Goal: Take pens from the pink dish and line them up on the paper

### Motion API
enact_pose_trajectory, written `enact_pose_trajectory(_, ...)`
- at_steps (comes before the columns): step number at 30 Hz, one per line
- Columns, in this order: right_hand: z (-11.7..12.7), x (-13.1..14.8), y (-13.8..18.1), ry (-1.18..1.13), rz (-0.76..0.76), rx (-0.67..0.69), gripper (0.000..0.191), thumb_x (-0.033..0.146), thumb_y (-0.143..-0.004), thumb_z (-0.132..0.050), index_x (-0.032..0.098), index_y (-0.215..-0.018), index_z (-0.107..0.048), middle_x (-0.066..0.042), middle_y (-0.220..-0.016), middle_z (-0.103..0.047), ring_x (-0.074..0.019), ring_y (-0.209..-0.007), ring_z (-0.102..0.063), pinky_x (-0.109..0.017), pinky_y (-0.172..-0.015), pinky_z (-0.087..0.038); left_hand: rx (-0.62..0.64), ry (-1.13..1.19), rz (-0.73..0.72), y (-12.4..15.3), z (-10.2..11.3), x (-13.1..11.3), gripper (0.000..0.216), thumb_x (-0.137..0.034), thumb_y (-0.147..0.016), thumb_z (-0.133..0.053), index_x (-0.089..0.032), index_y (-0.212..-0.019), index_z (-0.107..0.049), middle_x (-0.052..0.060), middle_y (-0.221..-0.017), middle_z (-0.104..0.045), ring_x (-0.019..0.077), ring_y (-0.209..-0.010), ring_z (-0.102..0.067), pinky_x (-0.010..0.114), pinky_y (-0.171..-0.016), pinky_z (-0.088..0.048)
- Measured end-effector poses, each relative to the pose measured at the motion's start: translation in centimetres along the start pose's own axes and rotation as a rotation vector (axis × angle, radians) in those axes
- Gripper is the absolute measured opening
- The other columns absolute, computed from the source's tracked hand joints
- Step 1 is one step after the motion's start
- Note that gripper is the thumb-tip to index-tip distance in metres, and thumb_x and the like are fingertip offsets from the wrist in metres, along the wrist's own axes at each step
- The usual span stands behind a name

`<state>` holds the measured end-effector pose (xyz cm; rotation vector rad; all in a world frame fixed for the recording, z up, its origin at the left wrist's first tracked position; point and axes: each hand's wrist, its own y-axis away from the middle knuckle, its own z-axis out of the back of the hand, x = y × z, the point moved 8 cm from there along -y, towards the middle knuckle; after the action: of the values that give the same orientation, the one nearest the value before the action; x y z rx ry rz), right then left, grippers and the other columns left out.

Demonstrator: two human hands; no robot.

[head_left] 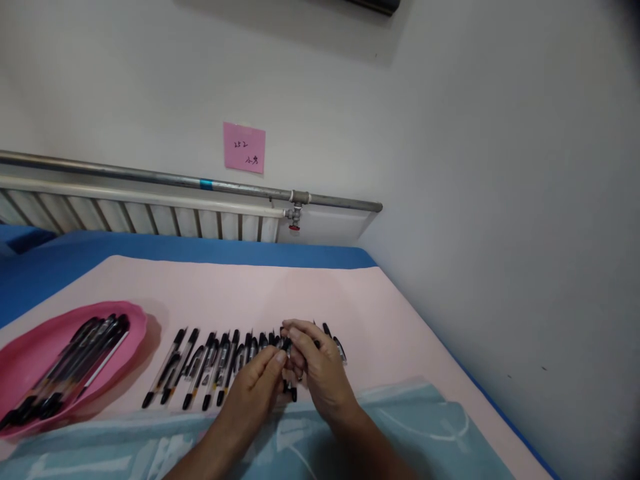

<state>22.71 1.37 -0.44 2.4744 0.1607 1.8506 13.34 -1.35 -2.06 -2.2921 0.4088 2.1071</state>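
Observation:
My left hand [257, 381] is closed, thumb and fingers pinching the dark end of a black pen [286, 344]. Close against it, my right hand [320, 367] has its fingers curled around the same spot, covering most of what is held. Beneath and beside both hands runs a row of clear-barrelled black gel pens [197, 373], laid side by side with bare tips pointing away. Loose black pen caps [193, 360] lie among them. To the right of my right hand are a black pen piece [327, 329] and another cap [341, 350].
At the left, a pink oval tray [137, 320] holds several capped black pens [75, 367]. A light-blue patterned cloth [415, 417] lies along the near edge of the pink tabletop [240, 287]. Behind are a radiator [185, 222] and a metal pipe [100, 167]; a wall [500, 233] closes the right.

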Motion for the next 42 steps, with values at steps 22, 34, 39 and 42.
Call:
enact_pose_trajectory(22,0.7,0.3,-0.1,-0.003,0.024,-0.032,0.023,0.039,-0.072,-0.061,0.017,-0.078,-0.060,0.008,-0.045,-0.035,-0.0055,-0.040,-0.030,-0.017,-0.037,-0.026,0.032,-0.037,0.043,-0.1,-0.1,0.5,0.036,-0.053,-0.078,-0.047,-0.018,-0.069,-0.052,-0.007,-0.051,-0.037,0.0059,-0.043,-0.027,0.018,-0.041,-0.022)
enact_pose_trajectory(34,3.1,1.9,-1.1,-0.088,0.141,-0.174,0.019,0.033,-0.067,-0.065,0.016,-0.074,-0.058,0.003,-0.064,-0.055,-0.0026,-0.039,-0.032,-0.018,-0.035,-0.023,0.112,-0.048,0.107,-0.3,-0.5,1.3,0.040,-0.057,-0.076,-0.047,-0.018,-0.072,-0.056,-0.009,-0.042,-0.033,0.0045,-0.035,-0.021,0.018,-0.036,-0.013)
enact_pose_trajectory(39,4.1,2.7,-1.2,-0.086,0.184,-0.212,0.017,0.032,-0.069,-0.064,0.017,-0.073,-0.057,0.003,-0.066,-0.056,-0.0024,-0.039,-0.033,-0.018,-0.035,-0.023,0.021,-0.009,0.092,-0.5,0.0,1.6,0.041,-0.059,-0.072,-0.050,-0.018,-0.066,-0.051,-0.010,-0.039,-0.030,0.0032,-0.035,-0.021,0.016,-0.036,-0.013)
enact_pose_trajectory(42,3.3,2.1,-1.0,0.030,0.131,-0.138,0.017,0.032,-0.068,-0.064,0.017,-0.073,-0.058,0.005,-0.056,-0.051,-0.0040,-0.038,-0.034,-0.018,-0.035,-0.024,0.018,0.029,0.149,-0.3,-0.1,1.6,0.042,-0.060,-0.071,-0.050,-0.019,-0.067,-0.051,-0.011,-0.037,-0.027,0.0025,-0.032,-0.017,0.015,-0.033,-0.011)
